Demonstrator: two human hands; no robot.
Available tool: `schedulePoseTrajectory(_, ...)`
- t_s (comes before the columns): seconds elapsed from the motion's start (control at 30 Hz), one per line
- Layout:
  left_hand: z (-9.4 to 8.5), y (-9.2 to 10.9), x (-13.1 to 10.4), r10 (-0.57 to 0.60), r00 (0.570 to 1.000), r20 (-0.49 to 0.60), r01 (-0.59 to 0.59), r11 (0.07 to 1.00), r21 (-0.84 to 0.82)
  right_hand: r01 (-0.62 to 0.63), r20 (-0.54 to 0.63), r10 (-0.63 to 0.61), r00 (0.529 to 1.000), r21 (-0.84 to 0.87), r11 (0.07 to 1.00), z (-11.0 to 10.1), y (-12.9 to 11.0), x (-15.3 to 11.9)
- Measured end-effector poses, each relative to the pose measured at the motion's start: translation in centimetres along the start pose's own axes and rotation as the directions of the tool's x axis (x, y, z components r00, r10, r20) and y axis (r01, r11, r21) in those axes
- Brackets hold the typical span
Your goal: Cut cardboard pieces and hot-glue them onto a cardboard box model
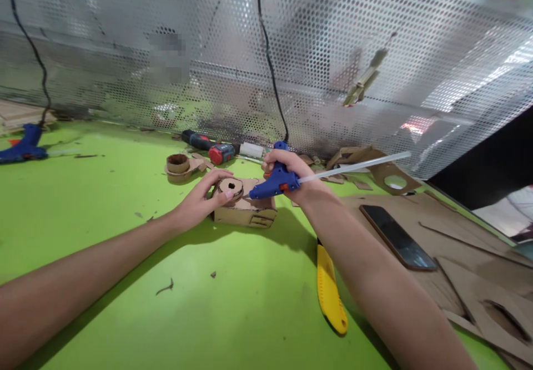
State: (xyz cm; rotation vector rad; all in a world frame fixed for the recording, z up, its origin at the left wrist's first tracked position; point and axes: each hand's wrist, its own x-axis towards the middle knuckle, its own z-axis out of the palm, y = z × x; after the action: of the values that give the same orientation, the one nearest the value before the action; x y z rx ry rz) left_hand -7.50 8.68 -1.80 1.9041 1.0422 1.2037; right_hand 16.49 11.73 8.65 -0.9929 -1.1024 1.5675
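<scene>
A blue glue gun (270,186) with a long clear glue stick (358,166) out of its back is gripped in my right hand (291,170). Its nozzle points left, at the base of a round cardboard piece (230,188) with a dark hole in its middle. That round piece rests on top of a cardboard box (244,216) on the green table. My left hand (204,201) holds the round piece at the box's left end, thumb on its near edge and fingers around its far side.
A yellow cutter (330,292) lies below my right forearm. Cardboard sheets (474,248) and a phone (397,237) are on the right. Behind stand a drill (212,147), a cardboard ring (178,166) and a perforated metal screen (225,54). Another glue gun (25,147) lies far left.
</scene>
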Motion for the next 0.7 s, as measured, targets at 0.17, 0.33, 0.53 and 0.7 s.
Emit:
schedulePoseTrajectory(0.17,0.07,0.01,0.14,-0.012,0.999,-0.031,0.012,1.000,0.004,0.032,-0.030,-0.032,0.999,0.001,0.999,-0.07,0.42,0.40)
schedulePoseTrajectory(0.33,0.05,0.19,-0.02,-0.016,1.000,-0.025,0.016,1.000,0.008,0.023,-0.067,-0.023,0.997,-0.002,1.000,0.17,0.44,0.41)
schedulePoseTrajectory(0.53,0.00,0.25,-0.16,0.009,1.000,-0.006,-0.009,1.000,-0.027,0.017,-0.079,-0.019,0.997,-0.016,1.000,0.56,0.22,0.16)
schedulePoseTrajectory(0.7,0.08,-0.04,0.00,0.019,1.000,-0.023,-0.020,1.000,-0.016,-0.005,-0.044,0.005,0.999,0.001,1.000,0.72,0.45,-0.02)
